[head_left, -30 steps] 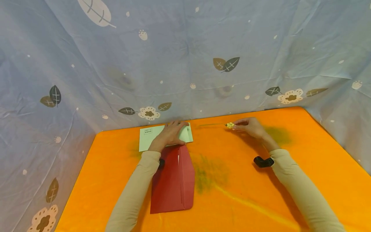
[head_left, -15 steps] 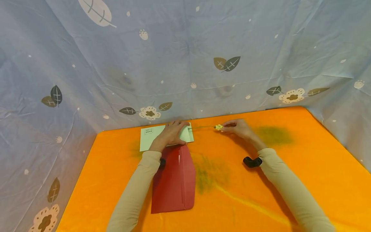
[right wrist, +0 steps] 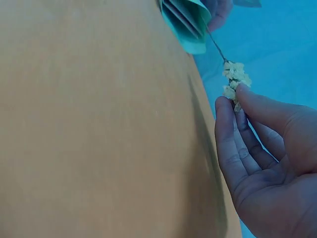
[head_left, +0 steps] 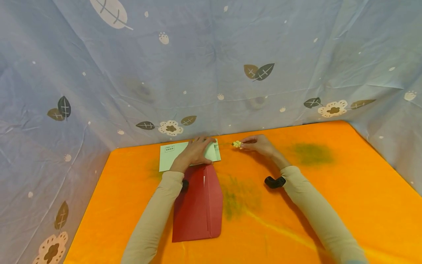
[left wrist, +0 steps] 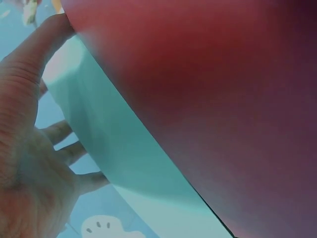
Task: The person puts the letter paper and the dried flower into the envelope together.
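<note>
A pale green envelope lies at the back of the table, its opening toward the right. My left hand grips it across the open end, thumb on the near edge and fingers on the far edge, as the left wrist view shows on the green paper. In the right wrist view its mouth bulges apart, with paper layers inside. My right hand pinches a dried flower sprig by its cream-yellow head. The thin stem points left and runs into the envelope's mouth, where its end is hidden.
A red envelope with its flap unfolded lies under my left forearm, in front of the green one. An orange cloth covers the table. Grey-blue patterned curtains rise right behind the table's back edge and at both sides.
My right hand has moved left with the flower sprig, and the stem has slid into the green envelope's mouth, so less of it shows. My left hand has stayed in place.
</note>
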{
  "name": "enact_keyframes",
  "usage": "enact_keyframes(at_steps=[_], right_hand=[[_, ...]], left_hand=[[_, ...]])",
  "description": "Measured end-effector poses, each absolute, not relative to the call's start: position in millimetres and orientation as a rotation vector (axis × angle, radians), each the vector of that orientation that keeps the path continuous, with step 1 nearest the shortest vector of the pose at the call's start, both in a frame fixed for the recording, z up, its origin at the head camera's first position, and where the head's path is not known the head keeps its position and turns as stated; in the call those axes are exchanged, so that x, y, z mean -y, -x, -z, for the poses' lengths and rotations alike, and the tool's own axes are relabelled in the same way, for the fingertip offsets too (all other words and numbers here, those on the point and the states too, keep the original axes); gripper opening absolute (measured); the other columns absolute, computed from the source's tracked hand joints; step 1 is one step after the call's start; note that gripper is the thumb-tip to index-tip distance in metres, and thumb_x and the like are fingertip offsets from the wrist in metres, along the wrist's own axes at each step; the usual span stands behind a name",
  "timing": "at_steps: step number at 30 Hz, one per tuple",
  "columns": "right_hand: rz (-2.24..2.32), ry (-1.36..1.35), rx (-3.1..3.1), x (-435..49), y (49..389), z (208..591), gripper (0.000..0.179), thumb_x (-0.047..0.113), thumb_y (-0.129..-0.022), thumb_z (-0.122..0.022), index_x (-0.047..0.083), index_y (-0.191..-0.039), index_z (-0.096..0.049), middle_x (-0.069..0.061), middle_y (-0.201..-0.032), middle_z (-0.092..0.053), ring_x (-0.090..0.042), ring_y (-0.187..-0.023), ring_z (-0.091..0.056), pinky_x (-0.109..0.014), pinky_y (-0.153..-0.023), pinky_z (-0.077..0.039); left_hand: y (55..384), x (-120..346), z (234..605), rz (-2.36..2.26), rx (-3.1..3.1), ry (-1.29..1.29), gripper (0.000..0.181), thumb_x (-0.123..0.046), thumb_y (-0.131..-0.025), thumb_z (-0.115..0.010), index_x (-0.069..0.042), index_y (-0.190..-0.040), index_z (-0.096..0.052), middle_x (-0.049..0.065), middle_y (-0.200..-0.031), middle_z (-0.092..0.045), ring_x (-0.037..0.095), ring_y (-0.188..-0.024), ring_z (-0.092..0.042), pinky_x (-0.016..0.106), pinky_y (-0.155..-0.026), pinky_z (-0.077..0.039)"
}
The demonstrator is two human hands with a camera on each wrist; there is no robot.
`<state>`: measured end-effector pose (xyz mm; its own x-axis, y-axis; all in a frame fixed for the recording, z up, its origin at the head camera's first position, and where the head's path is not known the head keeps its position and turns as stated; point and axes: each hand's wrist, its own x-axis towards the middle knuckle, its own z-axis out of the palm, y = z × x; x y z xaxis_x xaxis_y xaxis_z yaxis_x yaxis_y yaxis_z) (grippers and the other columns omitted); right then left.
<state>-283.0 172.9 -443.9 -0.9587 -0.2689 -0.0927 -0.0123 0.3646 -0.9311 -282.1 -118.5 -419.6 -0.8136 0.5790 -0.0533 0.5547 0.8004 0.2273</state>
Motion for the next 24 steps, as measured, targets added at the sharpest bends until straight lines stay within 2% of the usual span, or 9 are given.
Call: enact_keyframes(at_steps=[7, 16, 24], right_hand=[[1.778, 0.227, -2.247, -158, 288, 449, 0.031, 0.004, -0.092, -0.067, -0.011, -0.119, -0.065, -0.022, -0.111, -0.069, -0.019, -0.087, -0.072, -0.032, -0.08, -0.056], [1.857, 0.247, -2.153, -143, 290, 454, 0.031, 0.001, -0.093, -0.065, -0.013, -0.121, -0.063, -0.026, -0.112, -0.068, -0.017, -0.086, -0.072, -0.033, -0.081, -0.056], [1.924, 0.253, -2.104, -123, 292, 458, 0.03, 0.002, -0.092, -0.066, -0.012, -0.118, -0.065, -0.019, -0.103, -0.072, -0.014, -0.081, -0.071, -0.033, -0.078, -0.057]], left_hand=[[282, 119, 419, -0.31, -2.867, -0.907, 0.081, -0.04, -0.076, -0.085, -0.021, -0.143, -0.043, 0.012, -0.144, -0.042, 0.036, -0.133, -0.038, 0.06, -0.107, -0.029], [283, 119, 421, -0.317, -2.859, -0.899, 0.081, -0.039, -0.077, -0.084, -0.021, -0.144, -0.042, 0.013, -0.144, -0.04, 0.036, -0.133, -0.037, 0.059, -0.108, -0.029], [284, 119, 421, -0.307, -2.862, -0.901, 0.081, -0.041, -0.077, -0.084, -0.022, -0.143, -0.042, 0.013, -0.143, -0.041, 0.036, -0.132, -0.038, 0.059, -0.108, -0.029]])
